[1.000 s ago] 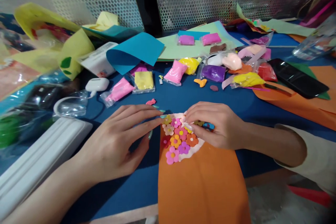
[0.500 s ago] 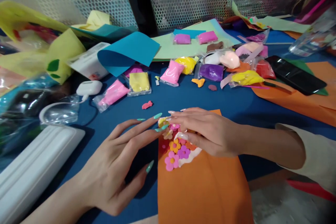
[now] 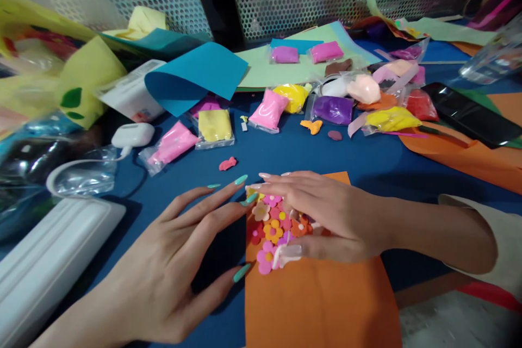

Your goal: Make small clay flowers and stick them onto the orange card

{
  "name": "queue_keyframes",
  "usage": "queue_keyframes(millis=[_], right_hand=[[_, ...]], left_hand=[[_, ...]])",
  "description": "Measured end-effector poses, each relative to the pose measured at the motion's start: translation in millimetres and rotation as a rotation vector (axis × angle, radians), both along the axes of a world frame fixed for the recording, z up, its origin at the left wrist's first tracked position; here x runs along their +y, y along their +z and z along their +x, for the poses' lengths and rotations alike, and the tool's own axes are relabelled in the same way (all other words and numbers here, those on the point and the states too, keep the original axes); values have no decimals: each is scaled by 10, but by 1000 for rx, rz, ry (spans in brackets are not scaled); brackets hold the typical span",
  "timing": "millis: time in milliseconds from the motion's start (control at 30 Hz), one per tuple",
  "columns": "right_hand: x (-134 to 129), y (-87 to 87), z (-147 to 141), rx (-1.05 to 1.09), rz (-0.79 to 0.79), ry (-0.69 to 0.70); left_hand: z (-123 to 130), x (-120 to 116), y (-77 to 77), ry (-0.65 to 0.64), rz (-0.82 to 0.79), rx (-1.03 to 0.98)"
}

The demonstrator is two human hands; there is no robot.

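Observation:
An orange paper sheet (image 3: 318,299) lies in front of me, with a cluster of small clay flowers in pink, orange, white and purple (image 3: 272,231) on its upper part. My left hand (image 3: 179,261) is open beside the sheet's left edge, fingers spread and green nails at the top left corner of the cluster. Over the right part of the flowers rests my right hand (image 3: 326,217), open, fingers stretched to the left and thumb low by a pink flower (image 3: 266,257). Its palm hides some flowers and white clay. Neither hand grips anything.
Bagged clay, such as a pink packet (image 3: 268,110) and a purple one (image 3: 332,110), lies beyond the hands with loose clay bits. A black phone (image 3: 473,114) sits right, a white device with a cable (image 3: 61,266) left. A dark phone (image 3: 216,0) leans against perforated metal.
My right thumb has moved down and away from its fingers, over the lower flowers. More of the middle flowers show. My left thumb has shifted slightly toward the sheet, and the view has tilted slightly.

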State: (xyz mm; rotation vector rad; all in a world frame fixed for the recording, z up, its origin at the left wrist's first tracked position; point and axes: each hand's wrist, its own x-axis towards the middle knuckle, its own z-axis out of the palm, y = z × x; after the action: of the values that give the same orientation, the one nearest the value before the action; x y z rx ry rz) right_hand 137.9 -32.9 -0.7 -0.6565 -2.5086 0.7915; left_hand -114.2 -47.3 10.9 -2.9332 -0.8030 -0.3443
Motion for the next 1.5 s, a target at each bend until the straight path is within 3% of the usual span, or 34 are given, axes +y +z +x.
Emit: queue_keyframes(millis=[233,633,1033,1500], right_hand=[[-19,-59,-9,-95,44,-2],[-12,-90,4,-131,84,-12],[-5,-67,0,-159,50,1],[6,-68,-1,-144,73,18]], left_hand=[[47,-64,20,-63,150,18],[-183,-186,-43,119,-35,-78],[83,-195,-23,85,108,-19],[142,-321,-26,168,-33,-11]])
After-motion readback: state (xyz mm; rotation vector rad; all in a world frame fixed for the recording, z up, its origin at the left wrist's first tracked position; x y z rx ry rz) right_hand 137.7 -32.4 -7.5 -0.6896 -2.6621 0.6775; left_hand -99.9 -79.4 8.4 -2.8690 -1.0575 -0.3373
